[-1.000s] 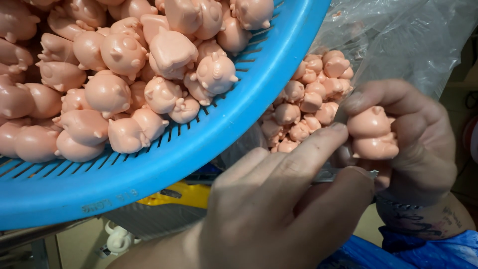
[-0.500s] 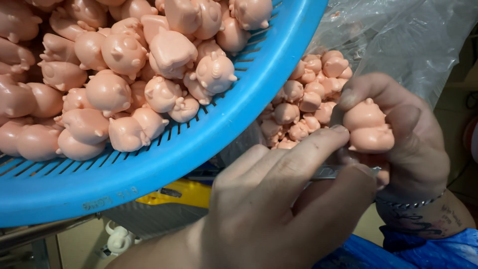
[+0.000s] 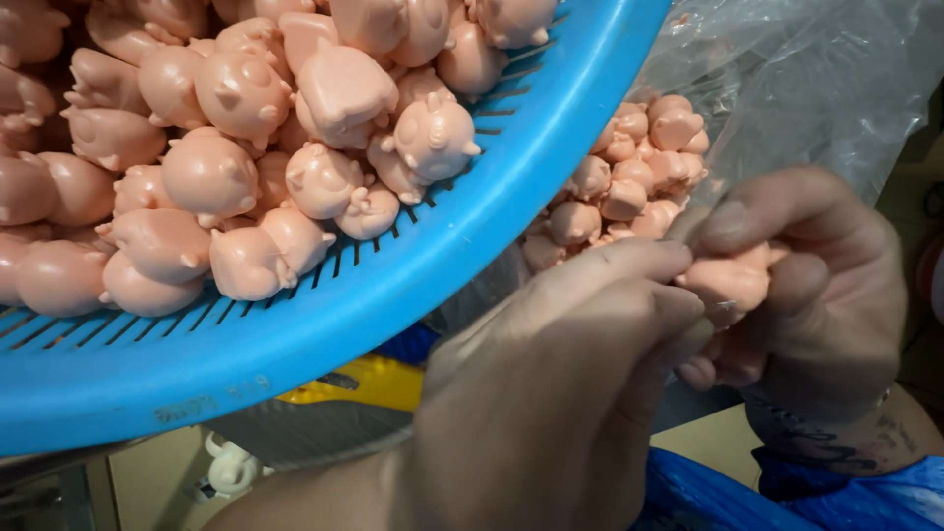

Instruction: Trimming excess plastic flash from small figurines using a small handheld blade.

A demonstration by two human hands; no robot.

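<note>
Small pink soft-plastic animal figure [image 3: 733, 280] sat at 3 o'clock in the head view, pinched in the right hand [image 3: 816, 295], thumb over its top, grip clenched on it. Left hand [image 3: 551, 393] lay at 8 o'clock from the figure, fingertips [image 3: 669, 264] touching its near side, grip half-curled, grasping nothing I could make out

Round blue slotted plastic basket [image 3: 393, 305] of like figures sat at 10 o'clock, a clear plastic bag [image 3: 787, 88] of more at 12

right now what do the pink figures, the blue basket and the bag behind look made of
Pink figures: likely soft moulded vinyl or rubber, matte, rounded forms with a dull sheen.
Blue basket: rigid moulded plastic, smooth, slotted wall.
Bag: thin clear plastic film, crinkled and glossy.
</note>
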